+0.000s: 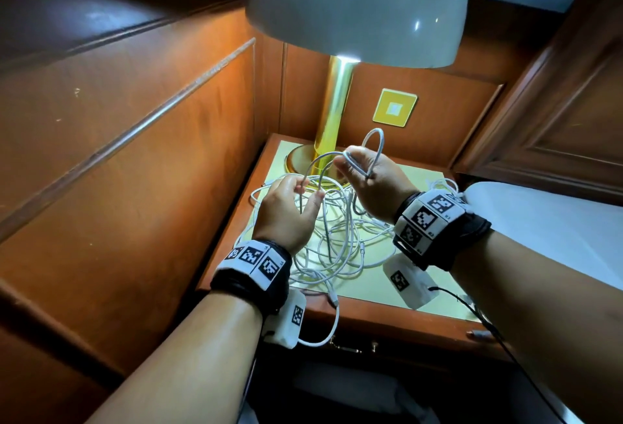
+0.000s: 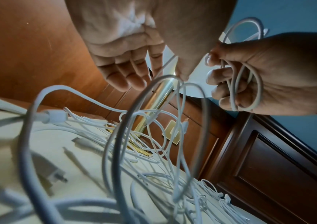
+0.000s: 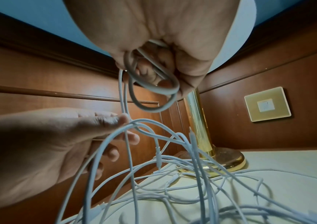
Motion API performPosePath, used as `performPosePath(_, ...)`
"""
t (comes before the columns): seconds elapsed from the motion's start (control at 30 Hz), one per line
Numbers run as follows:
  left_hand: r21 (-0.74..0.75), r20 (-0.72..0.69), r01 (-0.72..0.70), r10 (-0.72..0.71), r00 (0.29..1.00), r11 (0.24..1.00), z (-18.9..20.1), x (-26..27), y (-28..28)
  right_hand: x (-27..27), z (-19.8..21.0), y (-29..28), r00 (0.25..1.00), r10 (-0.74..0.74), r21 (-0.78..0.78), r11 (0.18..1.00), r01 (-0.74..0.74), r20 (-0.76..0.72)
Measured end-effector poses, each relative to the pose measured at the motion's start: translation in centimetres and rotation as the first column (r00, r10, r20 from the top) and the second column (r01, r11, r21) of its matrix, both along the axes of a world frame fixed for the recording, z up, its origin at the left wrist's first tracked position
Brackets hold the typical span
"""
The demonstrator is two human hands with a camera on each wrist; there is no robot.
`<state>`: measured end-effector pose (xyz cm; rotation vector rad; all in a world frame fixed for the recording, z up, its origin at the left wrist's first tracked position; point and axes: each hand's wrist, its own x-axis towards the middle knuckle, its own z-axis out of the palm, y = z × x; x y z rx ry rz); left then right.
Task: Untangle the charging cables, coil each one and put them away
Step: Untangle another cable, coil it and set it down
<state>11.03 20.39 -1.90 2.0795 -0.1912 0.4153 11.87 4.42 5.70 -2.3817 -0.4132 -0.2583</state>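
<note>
A tangle of white charging cables (image 1: 337, 238) lies on the pale top of the nightstand (image 1: 424, 292). My right hand (image 1: 354, 167) is raised above it and grips a small coil of one cable (image 1: 372, 150); its loops show wound through the fingers (image 3: 150, 78) and also in the left wrist view as the coil (image 2: 246, 84). A strand (image 1: 320, 160) arcs from that coil to my left hand (image 1: 305, 192), which pinches it between thumb and fingers (image 2: 132, 72). Below the left hand the same cable drops into the tangle (image 3: 173, 189).
A brass lamp (image 1: 333, 120) with a white shade stands at the back of the nightstand, close behind both hands. One cable (image 1: 332, 322) hangs over the front edge above the drawer (image 1: 371, 346). Wood panelling closes the left side; a white bed (image 1: 556, 221) lies right.
</note>
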Motion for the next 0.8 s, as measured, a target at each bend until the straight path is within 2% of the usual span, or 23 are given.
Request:
performPosePath(0.13, -0.107, -0.099, -0.028, 0.017, 0.995, 0.994, -0.1, -0.1, -0.4, 0.1, 0.0, 0.0, 0.999, -0.039, 0.018, 0.999, 0.039, 0.025)
performPosePath(0.23, -0.169, -0.141, -0.072, 0.048, 0.989, 0.983, -0.2, 0.0, -0.4, 0.5, 0.1, 0.1, 0.996, -0.078, 0.14, 0.988, 0.07, 0.054)
performPosePath(0.33, -0.129, -0.157, -0.071, 0.05, 0.986, 0.989, -0.1, -0.4, -0.7, 0.9, 0.4, 0.5, 0.991, -0.109, 0.253, 0.964, 0.086, 0.078)
performPosePath(0.53, -0.053, -0.153, -0.032, 0.024, 0.988, 0.998, 0.1, -0.6, -0.8, 0.7, 2.0, 0.7, 0.985, -0.142, 0.365, 0.926, 0.098, 0.096)
performPosePath(0.67, 0.034, -0.176, 0.001, 0.005, 0.984, 0.999, -0.1, -0.6, -0.8, 0.4, 2.9, 0.7, 0.993, -0.108, 0.447, 0.891, 0.079, 0.041)
performPosePath(0.8, 0.054, -0.199, -0.07, 0.08, 0.977, 0.996, -0.4, -0.2, -0.3, 0.5, 3.8, 0.1, 0.981, -0.193, 0.488, 0.858, 0.16, 0.018)
